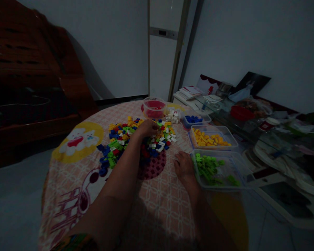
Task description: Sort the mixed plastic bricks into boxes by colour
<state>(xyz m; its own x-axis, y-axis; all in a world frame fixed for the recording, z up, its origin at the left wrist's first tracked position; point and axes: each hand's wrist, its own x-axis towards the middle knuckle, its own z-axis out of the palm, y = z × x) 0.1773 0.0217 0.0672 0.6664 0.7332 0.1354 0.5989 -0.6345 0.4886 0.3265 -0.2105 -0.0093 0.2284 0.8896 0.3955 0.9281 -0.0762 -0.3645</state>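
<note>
A mixed pile of small building blocks (120, 134) in blue, green, yellow, red and white lies on the patterned tablecloth (167, 205). Over the right part of this pile is my left hand (148, 128), its fingers bent down among the blocks; whatever lies between the fingertips is too small and dark to make out. My right hand (183, 165) rests on the cloth, fingers loosely curled, just left of a clear box of green blocks (208, 169). Behind that box stands another with yellow blocks (209, 137).
Farther back are a box of blue blocks (193, 119), a heap of white blocks (173, 115) and a round tub with a red inside (154, 108). A cluttered glass table (230, 122) stands at the right, a wooden bench (75, 87) at the left.
</note>
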